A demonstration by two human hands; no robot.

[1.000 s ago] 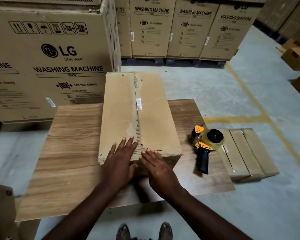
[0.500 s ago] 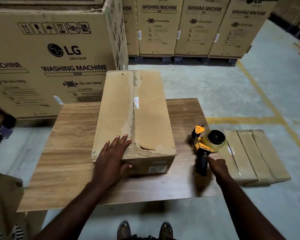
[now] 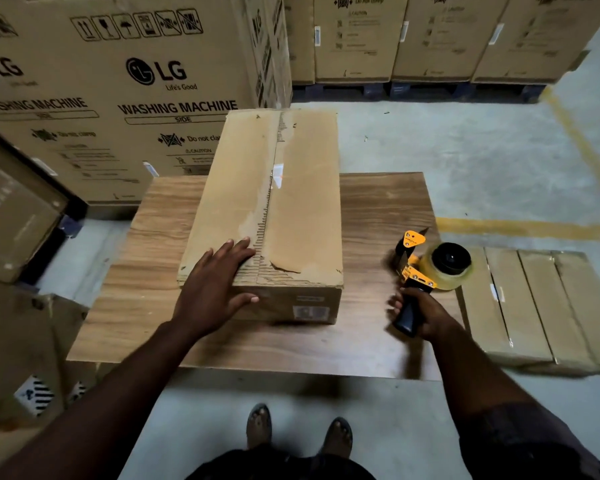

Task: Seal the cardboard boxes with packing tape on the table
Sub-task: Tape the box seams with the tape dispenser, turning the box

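A long brown cardboard box (image 3: pixel 298 202) lies on the wooden table (image 3: pixel 378 216), its two top flaps closed along a torn middle seam. My left hand (image 3: pixel 215 285) rests flat on the near left flap, fingers straight, thumb over the front face. To the right of the box a yellow tape dispenser (image 3: pixel 430 268) with a roll of clear tape sits at the table's right edge. My right hand (image 3: pixel 423 315) grips its black handle.
Flat bundled cartons (image 3: pixel 534 306) lie on the floor right of the table. Big washing-machine boxes (image 3: pixel 118 84) stand behind and to the left, more along the back wall. Smaller cartons (image 3: pixel 18 209) crowd the left. Yellow floor lines (image 3: pixel 520 228) run at right.
My right hand left the box's near end, reached to the right and closed round the tape dispenser's handle. My left hand stayed flat on the left flap.
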